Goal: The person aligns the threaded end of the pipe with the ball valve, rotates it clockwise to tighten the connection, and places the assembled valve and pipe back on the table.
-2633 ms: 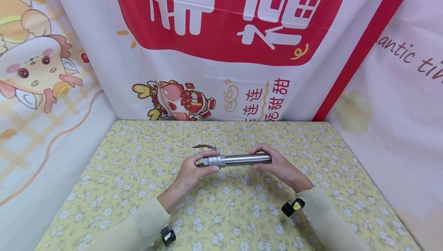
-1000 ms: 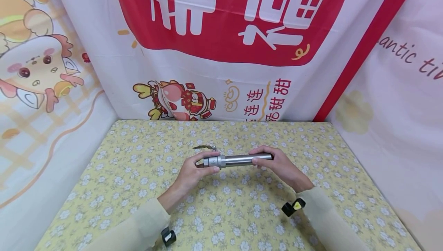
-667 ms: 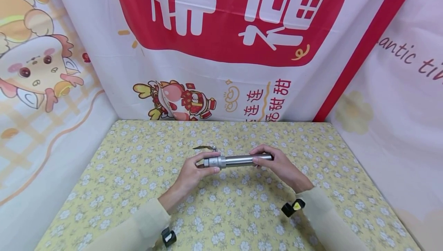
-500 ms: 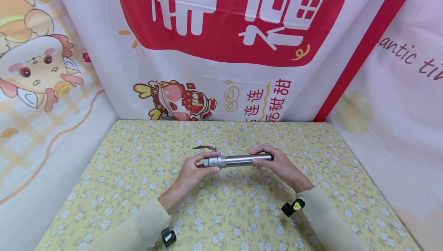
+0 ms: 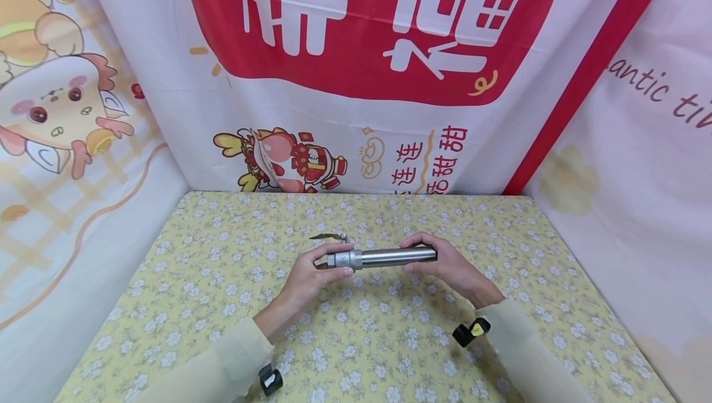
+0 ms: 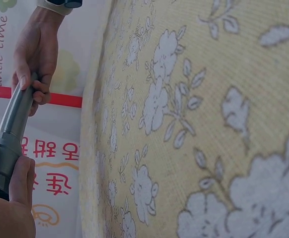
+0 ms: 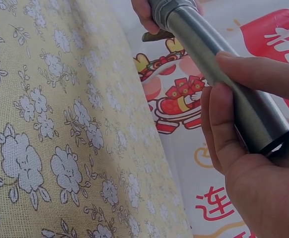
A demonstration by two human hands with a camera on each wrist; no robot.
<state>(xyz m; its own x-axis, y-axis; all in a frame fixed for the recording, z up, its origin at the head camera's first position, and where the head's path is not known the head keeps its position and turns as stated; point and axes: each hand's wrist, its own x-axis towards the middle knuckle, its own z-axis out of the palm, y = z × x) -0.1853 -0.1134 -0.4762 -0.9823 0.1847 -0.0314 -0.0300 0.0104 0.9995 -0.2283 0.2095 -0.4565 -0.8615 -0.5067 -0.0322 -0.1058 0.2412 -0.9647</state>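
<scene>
In the head view my left hand (image 5: 309, 271) grips a silver ball valve (image 5: 343, 259), fingers on the far side and thumb on the near side. The valve's lever handle (image 5: 328, 237) sticks out beyond the fingers. A plain steel pipe (image 5: 384, 258) runs from the valve to the right, roughly level above the table. My right hand (image 5: 448, 265) holds the pipe's free end between thumb and fingers. The right wrist view shows that end as an open, hollow tube (image 7: 263, 124) over the palm. In the left wrist view, the valve body (image 6: 6, 157) sits between my left thumb and fingers.
A table with a yellow floral cloth (image 5: 356, 341) lies beneath both hands. Printed white and red fabric (image 5: 356, 88) hangs behind it, with more printed cloth (image 5: 628, 162) on the right and left sides. Small black devices (image 5: 271, 380) are strapped at both wrists.
My right thumb has slid from on top of the pipe down to its near side, where it also lay in the oldest frame. My left hand and the valve stay in place.
</scene>
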